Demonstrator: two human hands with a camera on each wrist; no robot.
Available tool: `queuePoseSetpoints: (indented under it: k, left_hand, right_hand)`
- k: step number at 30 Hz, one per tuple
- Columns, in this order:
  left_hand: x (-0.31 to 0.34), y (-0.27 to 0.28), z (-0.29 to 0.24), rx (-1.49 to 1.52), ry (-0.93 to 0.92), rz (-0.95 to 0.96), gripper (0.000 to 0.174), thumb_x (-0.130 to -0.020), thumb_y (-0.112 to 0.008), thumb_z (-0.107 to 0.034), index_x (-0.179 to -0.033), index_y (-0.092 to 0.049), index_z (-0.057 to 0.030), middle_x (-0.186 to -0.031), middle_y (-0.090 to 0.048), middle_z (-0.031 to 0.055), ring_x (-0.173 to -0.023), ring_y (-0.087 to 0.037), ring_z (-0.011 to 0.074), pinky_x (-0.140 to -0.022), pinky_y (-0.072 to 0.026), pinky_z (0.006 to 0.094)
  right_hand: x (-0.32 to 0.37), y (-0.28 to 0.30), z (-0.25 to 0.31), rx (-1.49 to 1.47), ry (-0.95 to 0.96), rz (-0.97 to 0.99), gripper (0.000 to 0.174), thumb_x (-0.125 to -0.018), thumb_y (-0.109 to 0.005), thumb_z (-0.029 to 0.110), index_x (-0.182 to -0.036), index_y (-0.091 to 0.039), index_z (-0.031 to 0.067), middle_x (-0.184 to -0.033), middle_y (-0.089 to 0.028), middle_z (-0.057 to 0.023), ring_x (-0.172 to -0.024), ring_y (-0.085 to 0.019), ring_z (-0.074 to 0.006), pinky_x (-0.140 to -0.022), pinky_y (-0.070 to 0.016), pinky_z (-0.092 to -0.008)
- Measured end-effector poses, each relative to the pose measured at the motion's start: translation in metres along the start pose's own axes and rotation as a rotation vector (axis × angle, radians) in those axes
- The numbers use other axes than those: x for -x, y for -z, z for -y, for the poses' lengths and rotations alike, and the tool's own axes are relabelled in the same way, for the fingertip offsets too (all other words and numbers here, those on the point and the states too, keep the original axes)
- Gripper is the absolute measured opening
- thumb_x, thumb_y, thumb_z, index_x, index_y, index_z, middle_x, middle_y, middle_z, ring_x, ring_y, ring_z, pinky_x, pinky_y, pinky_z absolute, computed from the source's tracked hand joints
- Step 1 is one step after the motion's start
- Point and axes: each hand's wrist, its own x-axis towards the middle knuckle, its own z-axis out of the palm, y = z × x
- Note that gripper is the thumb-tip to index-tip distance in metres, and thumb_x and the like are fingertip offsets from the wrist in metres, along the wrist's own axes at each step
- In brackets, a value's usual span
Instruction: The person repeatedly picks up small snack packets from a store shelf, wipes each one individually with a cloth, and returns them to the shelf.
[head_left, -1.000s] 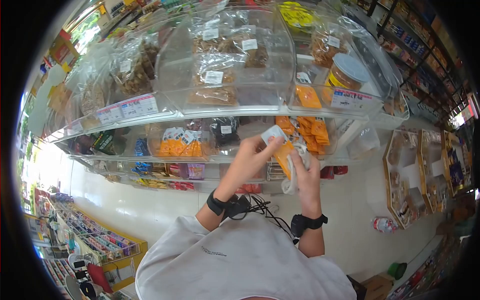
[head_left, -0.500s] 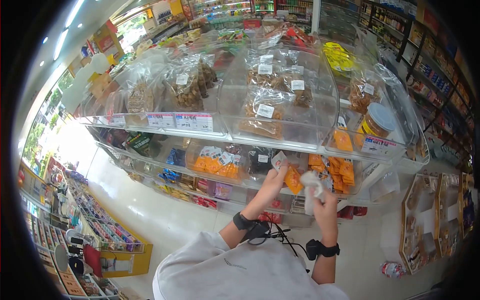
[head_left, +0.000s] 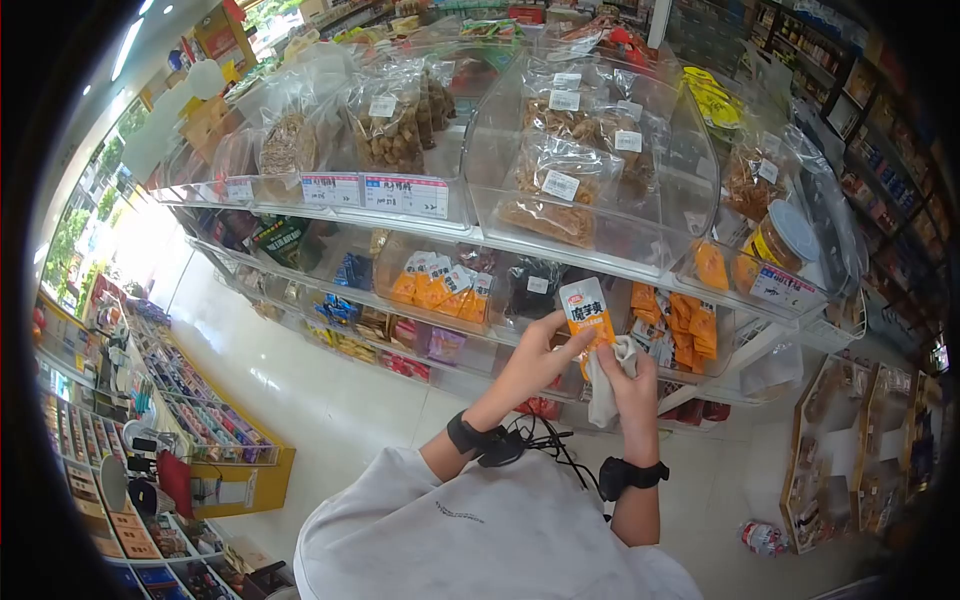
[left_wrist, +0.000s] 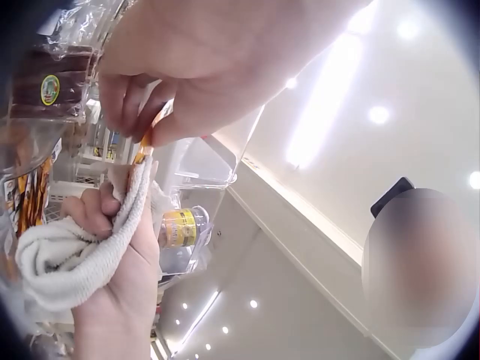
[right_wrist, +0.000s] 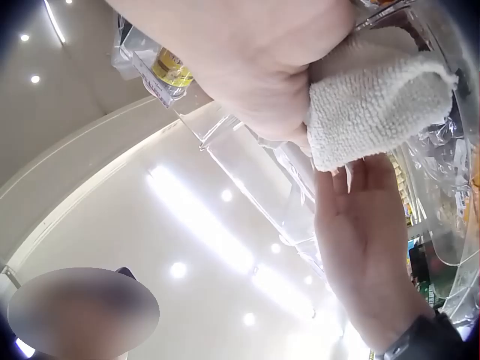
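Note:
In the head view an orange and white snack packet (head_left: 587,312) is held up in front of the shelves, its printed face showing. My left hand (head_left: 545,352) pinches it along its left side. My right hand (head_left: 632,385) grips a white cloth (head_left: 602,398), its thumb at the packet's lower end. The left wrist view shows the packet (left_wrist: 143,148) edge-on between the left fingers, while the cloth (left_wrist: 56,270) hangs from the right hand in a thick fold. In the right wrist view the cloth (right_wrist: 379,109) covers much of the packet's area.
Similar orange packets (head_left: 690,330) fill a clear bin right behind the hands, and more orange packets (head_left: 440,287) lie in a bin to the left. Bagged dried food (head_left: 545,205) sits on the shelf above, beside a blue-lidded jar (head_left: 785,240). Black cables (head_left: 540,440) hang between the wrists.
The packet has turned from tilted to upright, its printed front now in view. The right hand with the cloth moved off the packet half a second ago and is back at its lower end.

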Motion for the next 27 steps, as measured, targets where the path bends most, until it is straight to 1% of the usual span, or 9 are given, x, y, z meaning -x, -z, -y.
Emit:
queuePoseSetpoints:
  k: [5, 7, 8, 10, 12, 15, 18, 24, 27]
  left_hand:
    - [0.007, 0.029, -0.006, 0.175, 0.155, 0.050, 0.032, -0.100, -0.064, -0.023, -0.122, -0.064, 0.0014, -0.102, -0.069, 0.0009, -0.090, -0.062, 0.0046, -0.076, -0.0497, 0.0214]
    - [0.005, 0.042, -0.003, 0.154, 0.072, -0.144, 0.030, -0.101, -0.063, -0.022, -0.119, -0.064, 0.0014, -0.097, -0.068, 0.0006, -0.082, -0.061, 0.0051, -0.068, -0.0480, 0.0204]
    - [0.000, 0.061, 0.010, 0.094, -0.020, -0.259, 0.030, -0.101, -0.063, -0.022, -0.119, -0.063, 0.0016, -0.096, -0.068, 0.0009, -0.080, -0.062, 0.0057, -0.067, -0.0484, 0.0207]
    - [-0.009, 0.112, 0.022, -0.242, 0.025, -0.481, 0.038, -0.098, -0.067, -0.022, -0.126, -0.059, 0.0023, -0.094, -0.068, 0.0033, -0.077, -0.061, 0.0090, -0.064, -0.0488, 0.0275]
    - [-0.027, 0.160, 0.055, -0.462, -0.184, -0.687, 0.038, -0.095, -0.070, -0.021, -0.122, -0.059, 0.0037, -0.081, -0.066, 0.0056, -0.071, -0.063, 0.0137, -0.058, -0.0477, 0.0295]
    - [-0.039, 0.217, 0.085, -0.781, -0.072, -0.738, 0.041, -0.088, -0.075, -0.016, -0.121, -0.059, 0.0037, -0.083, -0.067, 0.0124, -0.068, -0.065, 0.0229, -0.059, -0.0503, 0.0331]
    - [-0.043, 0.256, 0.099, -0.939, 0.154, -0.622, 0.042, -0.084, -0.074, -0.011, -0.121, -0.060, 0.0024, -0.094, -0.067, 0.0187, -0.080, -0.068, 0.0319, -0.069, -0.0541, 0.0400]
    - [-0.034, 0.255, 0.125, -1.522, -0.269, -0.773, 0.028, -0.086, -0.068, -0.014, -0.111, -0.067, -0.0017, -0.105, -0.067, 0.0220, -0.102, -0.064, 0.0383, -0.093, -0.0488, 0.0486]
    - [-0.022, 0.246, 0.133, -1.282, -0.029, -0.492, 0.027, -0.091, -0.063, -0.021, -0.110, -0.067, -0.0022, -0.110, -0.066, 0.0242, -0.102, -0.063, 0.0407, -0.095, -0.0469, 0.0492]
  right_hand:
    - [0.003, -0.010, -0.001, 0.087, -0.046, 0.076, 0.032, -0.096, -0.071, 0.030, -0.090, -0.069, -0.0011, -0.078, -0.066, 0.0010, -0.070, -0.053, -0.0040, -0.061, -0.0435, -0.0249]
    - [0.007, -0.009, 0.004, 0.094, -0.071, 0.035, 0.030, -0.096, -0.070, 0.030, -0.094, -0.068, -0.0001, -0.082, -0.067, -0.0004, -0.071, -0.055, -0.0053, -0.061, -0.0446, -0.0255]
    - [0.006, -0.009, 0.001, -0.046, -0.112, -0.062, 0.029, -0.096, -0.070, 0.031, -0.096, -0.066, 0.0025, -0.082, -0.065, -0.0006, -0.070, -0.056, -0.0066, -0.059, -0.0446, -0.0259]
    - [0.002, 0.000, -0.009, -0.327, -0.192, -0.261, 0.026, -0.097, -0.069, 0.033, -0.102, -0.062, 0.0075, -0.082, -0.063, -0.0011, -0.066, -0.058, -0.0092, -0.054, -0.0446, -0.0266]
    - [-0.006, 0.021, -0.025, -0.562, -0.216, -0.204, 0.026, -0.097, -0.068, 0.033, -0.105, -0.059, 0.0088, -0.084, -0.060, -0.0023, -0.067, -0.057, -0.0111, -0.055, -0.0444, -0.0278]
    - [-0.009, 0.038, -0.027, -0.808, -0.300, -0.141, 0.028, -0.098, -0.064, 0.034, -0.105, -0.058, 0.0071, -0.086, -0.058, -0.0059, -0.068, -0.055, -0.0168, -0.061, -0.0451, -0.0332]
    - [-0.004, 0.045, -0.023, -0.843, -0.295, -0.065, 0.031, -0.093, -0.060, 0.029, -0.106, -0.059, 0.0021, -0.092, -0.059, -0.0095, -0.076, -0.058, -0.0232, -0.071, -0.0463, -0.0381]
    - [0.000, 0.055, -0.033, -0.831, -0.313, -0.085, 0.039, -0.095, -0.059, 0.028, -0.120, -0.057, -0.0020, -0.106, -0.061, -0.0148, -0.092, -0.060, -0.0260, -0.083, -0.0501, -0.0383]
    - [-0.004, 0.067, -0.052, -0.849, -0.285, -0.227, 0.036, -0.099, -0.057, 0.025, -0.122, -0.057, -0.0024, -0.112, -0.062, -0.0164, -0.096, -0.061, -0.0253, -0.087, -0.0523, -0.0394]
